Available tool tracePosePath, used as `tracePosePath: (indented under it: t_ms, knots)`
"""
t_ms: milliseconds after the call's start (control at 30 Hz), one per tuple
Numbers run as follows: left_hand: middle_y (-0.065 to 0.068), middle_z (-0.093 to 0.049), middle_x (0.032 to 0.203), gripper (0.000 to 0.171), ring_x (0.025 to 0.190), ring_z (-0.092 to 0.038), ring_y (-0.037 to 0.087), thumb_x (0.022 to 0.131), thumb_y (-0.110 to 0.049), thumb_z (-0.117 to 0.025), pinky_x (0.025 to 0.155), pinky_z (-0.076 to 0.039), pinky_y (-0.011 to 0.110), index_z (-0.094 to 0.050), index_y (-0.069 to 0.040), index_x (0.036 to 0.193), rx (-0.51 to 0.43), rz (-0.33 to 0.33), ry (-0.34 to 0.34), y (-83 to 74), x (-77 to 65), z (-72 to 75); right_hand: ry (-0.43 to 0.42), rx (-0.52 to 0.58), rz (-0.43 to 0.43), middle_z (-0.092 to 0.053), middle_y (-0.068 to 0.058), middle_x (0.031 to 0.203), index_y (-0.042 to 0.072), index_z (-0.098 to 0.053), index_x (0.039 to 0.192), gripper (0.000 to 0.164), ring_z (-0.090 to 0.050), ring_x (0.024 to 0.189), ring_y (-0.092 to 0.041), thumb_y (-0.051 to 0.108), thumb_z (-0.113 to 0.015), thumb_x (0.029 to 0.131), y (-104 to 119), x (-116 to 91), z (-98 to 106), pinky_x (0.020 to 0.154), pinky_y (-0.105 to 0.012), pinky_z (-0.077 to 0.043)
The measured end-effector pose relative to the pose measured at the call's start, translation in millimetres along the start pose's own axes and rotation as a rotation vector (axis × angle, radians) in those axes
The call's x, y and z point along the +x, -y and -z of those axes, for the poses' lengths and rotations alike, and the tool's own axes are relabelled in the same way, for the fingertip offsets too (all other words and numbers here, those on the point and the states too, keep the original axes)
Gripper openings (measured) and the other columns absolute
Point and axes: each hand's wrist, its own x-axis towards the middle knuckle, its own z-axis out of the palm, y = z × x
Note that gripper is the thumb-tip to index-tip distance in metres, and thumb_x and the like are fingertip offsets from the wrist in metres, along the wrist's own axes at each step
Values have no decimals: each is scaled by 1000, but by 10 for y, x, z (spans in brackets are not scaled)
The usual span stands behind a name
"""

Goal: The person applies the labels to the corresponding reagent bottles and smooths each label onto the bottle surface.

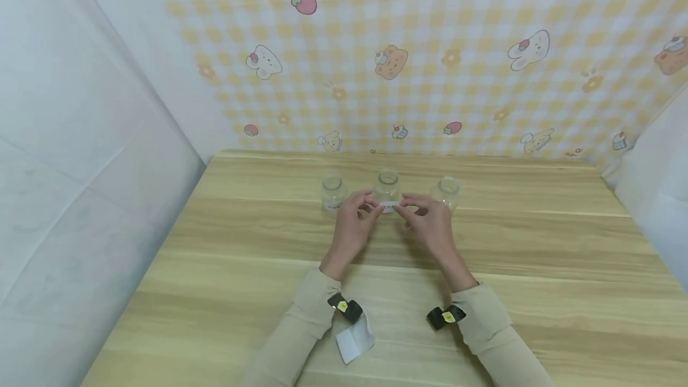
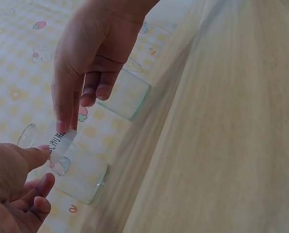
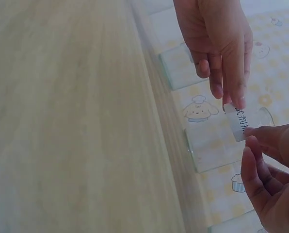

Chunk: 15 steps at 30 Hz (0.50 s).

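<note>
Between my two hands a small white label (image 1: 389, 206) with dark writing is stretched in front of the middle glass jar (image 1: 387, 183). My left hand (image 1: 353, 224) pinches one end with thumb and fingers; my right hand (image 1: 432, 223) pinches the other. In the left wrist view, the label (image 2: 60, 144) shows dark characters, partly covered by fingertips. Whether its back touches the glass I cannot tell. The jar stands upright, lidless. Left of it is another clear jar (image 1: 332, 186) bearing a written strip low on its front. A third jar (image 1: 448, 187) stands behind my right hand, partly hidden.
A folded white paper sheet (image 1: 352, 344) lies on the wooden table (image 1: 226, 303) beside my left forearm. A yellow checked cloth (image 1: 451, 94) with cartoon prints hangs behind the table. White sheeting (image 1: 97, 154) borders the left side.
</note>
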Motion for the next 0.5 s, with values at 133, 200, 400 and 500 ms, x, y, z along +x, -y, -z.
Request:
tracePosePath:
  t_ms: [133,200,400,500]
  knots:
    - [18,-62,142,11,97,-70,26,98,-15,-73,77,-55,29,-70,-5,97,-17,26,11,27,17,-9,7,15,-19,-72,-14,127,5,-81,95,16,-69,58,-25,20,-80,93,-32,17,-16,44,-19,-42]
    - [17,-61,144,11,97,-71,26,98,-15,-73,77,-56,29,-69,-5,97,-35,41,17,36,24,-11,11,18,-26,-71,-13,129,5,-81,95,16,-69,58,-24,21,-80,93,-45,26,-21,44,-19,-41]
    - [17,-59,145,12,96,-71,26,99,-16,-71,80,-58,32,-68,-5,98,-63,57,34,60,35,-10,25,11,-29,-71,-12,131,5,-81,96,17,-71,61,-26,21,-79,94,-59,57,-26,46,-19,-41]
    - [17,-60,145,12,96,-71,27,100,-17,-71,81,-59,33,-68,-5,99,-65,58,38,73,45,-9,32,9,-32,-70,-11,131,5,-81,97,17,-72,63,-26,22,-79,94,-46,71,-24,47,-19,-43]
